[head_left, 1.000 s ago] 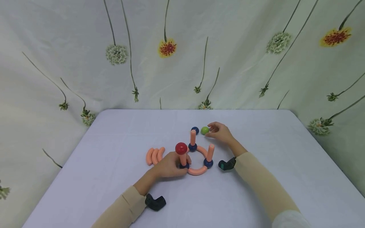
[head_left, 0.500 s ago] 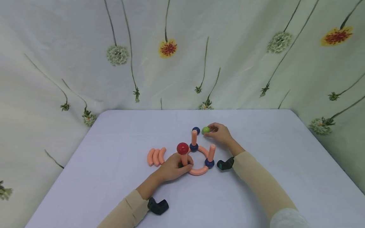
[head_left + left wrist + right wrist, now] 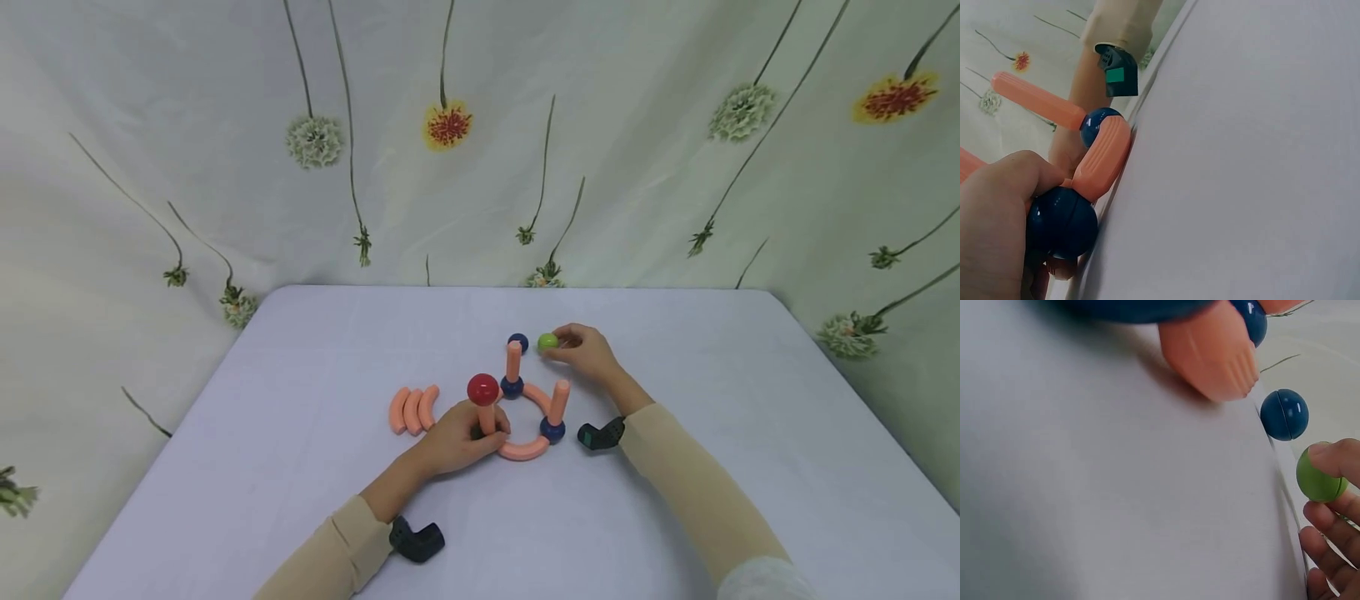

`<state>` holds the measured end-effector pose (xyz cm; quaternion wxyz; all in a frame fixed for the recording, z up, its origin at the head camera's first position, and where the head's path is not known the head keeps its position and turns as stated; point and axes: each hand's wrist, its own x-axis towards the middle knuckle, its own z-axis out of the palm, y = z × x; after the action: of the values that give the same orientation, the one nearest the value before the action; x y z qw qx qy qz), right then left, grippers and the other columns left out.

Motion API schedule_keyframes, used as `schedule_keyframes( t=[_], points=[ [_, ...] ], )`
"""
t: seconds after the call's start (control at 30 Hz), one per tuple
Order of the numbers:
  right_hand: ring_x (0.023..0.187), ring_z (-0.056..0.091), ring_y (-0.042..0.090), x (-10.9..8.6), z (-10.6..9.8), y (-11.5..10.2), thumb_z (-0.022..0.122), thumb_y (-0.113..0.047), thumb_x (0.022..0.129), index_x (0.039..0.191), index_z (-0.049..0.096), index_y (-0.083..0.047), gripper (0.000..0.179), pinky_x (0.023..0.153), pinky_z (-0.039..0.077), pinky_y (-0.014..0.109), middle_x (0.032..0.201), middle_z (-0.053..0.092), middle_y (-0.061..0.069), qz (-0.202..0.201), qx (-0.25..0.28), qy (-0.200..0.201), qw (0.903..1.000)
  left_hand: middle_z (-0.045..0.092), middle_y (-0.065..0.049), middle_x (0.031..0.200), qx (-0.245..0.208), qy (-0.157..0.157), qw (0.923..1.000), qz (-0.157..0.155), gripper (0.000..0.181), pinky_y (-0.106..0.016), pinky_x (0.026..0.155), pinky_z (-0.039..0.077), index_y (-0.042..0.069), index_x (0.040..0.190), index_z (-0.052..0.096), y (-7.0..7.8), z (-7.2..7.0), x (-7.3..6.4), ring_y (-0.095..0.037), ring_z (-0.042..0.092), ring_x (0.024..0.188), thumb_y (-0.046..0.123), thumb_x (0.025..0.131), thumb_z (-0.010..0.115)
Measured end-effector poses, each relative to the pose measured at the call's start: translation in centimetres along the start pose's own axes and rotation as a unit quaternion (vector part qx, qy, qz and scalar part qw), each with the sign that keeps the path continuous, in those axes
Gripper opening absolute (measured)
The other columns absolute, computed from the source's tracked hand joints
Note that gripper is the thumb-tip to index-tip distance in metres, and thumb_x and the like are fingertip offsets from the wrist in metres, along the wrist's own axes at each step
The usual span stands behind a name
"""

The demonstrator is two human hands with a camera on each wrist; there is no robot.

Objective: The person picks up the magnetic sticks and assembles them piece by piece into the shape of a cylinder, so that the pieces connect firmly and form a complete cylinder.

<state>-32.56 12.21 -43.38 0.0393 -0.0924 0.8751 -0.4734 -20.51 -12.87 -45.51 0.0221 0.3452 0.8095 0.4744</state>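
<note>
Green ball [image 3: 547,342] first: it's at the far side of the layout, a bit right of the middle, pinched between thumb and index finger of my right hand [image 3: 588,350]. The other fingers hang loose below it in the right wrist view. Can't tell if it's clear of the surface [image 3: 675,500] or just touching. I'd go light and squeeze across its middle, since something that round and shiny probably squirts out if you catch it off-centre. Mind the loose blue ball [image 3: 518,342] just to its left too, a sloppy knuckle could send it rolling.

Nearer me is the ring of curved pieces, with two bare pegs, the far peg [image 3: 513,362] and the right peg [image 3: 559,400], both upright. I'd swing wide of those. My left hand [image 3: 457,437] is wrapped round the near-left blue joint [image 3: 1063,222], under the peg with the red ball [image 3: 483,389] on top. Firm but no twisting there imo, or the joints might work loose. The three spare curved pieces [image 3: 412,411] lie left of the ring.
</note>
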Motion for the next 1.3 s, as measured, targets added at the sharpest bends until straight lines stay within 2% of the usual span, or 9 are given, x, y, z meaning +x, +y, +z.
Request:
schedule_keyframes(
  t=[0.17,0.37,0.8,0.97,1.2,1.3],
  points=[
    [0.103,0.059,0.028,-0.5,-0.4,-0.1,0.076,-0.022,0.085,0.119,0.063,0.0,0.042,0.088,0.046,0.04,0.11,0.065,0.015,-0.009,0.01,-0.007,0.9999,0.063,0.007,0.091,0.007,0.0,0.9999,-0.015,0.004,-0.032,0.084,0.047,0.014,0.093,0.066,0.0,0.0,0.0,-0.012,0.057,0.089,0.015,0.091,0.063],
    [0.107,0.06,0.03,-1.4,-0.9,-0.6,0.075,-0.021,0.085,0.12,0.062,0.002,0.043,0.09,0.048,0.041,0.114,0.065,0.017,-0.019,0.032,-0.01,0.9992,0.063,0.008,0.092,0.011,0.004,0.9998,-0.018,0.005,-0.033,0.084,0.047,0.014,0.094,0.067,0.2,0.0,-0.1,-0.012,0.056,0.09,0.014,0.091,0.063],
    [0.1,0.062,0.028,-4.2,-2.3,-2.8,0.075,-0.019,0.086,0.118,0.063,0.0,0.04,0.081,0.05,0.036,0.106,0.067,0.013,-0.07,0.054,-0.005,0.9961,0.063,0.009,0.091,0.017,0.006,0.9996,-0.02,0.004,-0.034,0.084,0.047,0.015,0.094,0.066,0.1,0.0,-0.1,-0.012,0.057,0.09,0.014,0.09,0.064],
    [0.097,0.062,0.027,-5.3,-2.7,-3.5,0.075,-0.016,0.086,0.117,0.063,0.002,0.038,0.082,0.048,0.036,0.104,0.068,0.013,-0.091,0.064,0.001,0.9938,0.063,0.008,0.092,0.015,0.007,0.9996,-0.023,0.005,-0.033,0.085,0.047,0.013,0.095,0.067,0.2,0.0,-0.1,-0.012,0.056,0.09,0.013,0.09,0.065],
    [0.096,0.062,0.024,-6.6,-3.1,-4.1,0.075,-0.014,0.085,0.118,0.063,0.002,0.038,0.082,0.047,0.035,0.105,0.069,0.014,-0.102,0.076,0.002,0.9919,0.065,0.001,0.094,0.013,0.01,0.9993,-0.033,0.008,-0.035,0.086,0.046,0.007,0.097,0.068,0.2,0.1,-0.1,-0.016,0.056,0.091,0.01,0.09,0.066],
    [0.095,0.061,0.022,-7.2,-3.3,-4.5,0.075,-0.014,0.085,0.118,0.063,0.001,0.037,0.08,0.048,0.032,0.104,0.069,0.012,-0.104,0.077,0.003,0.9916,0.065,0.003,0.093,0.012,0.009,0.9993,-0.034,0.008,-0.036,0.087,0.045,0.008,0.097,0.068,0.3,0.1,-0.1,-0.016,0.055,0.093,0.01,0.09,0.066]
  ],
)
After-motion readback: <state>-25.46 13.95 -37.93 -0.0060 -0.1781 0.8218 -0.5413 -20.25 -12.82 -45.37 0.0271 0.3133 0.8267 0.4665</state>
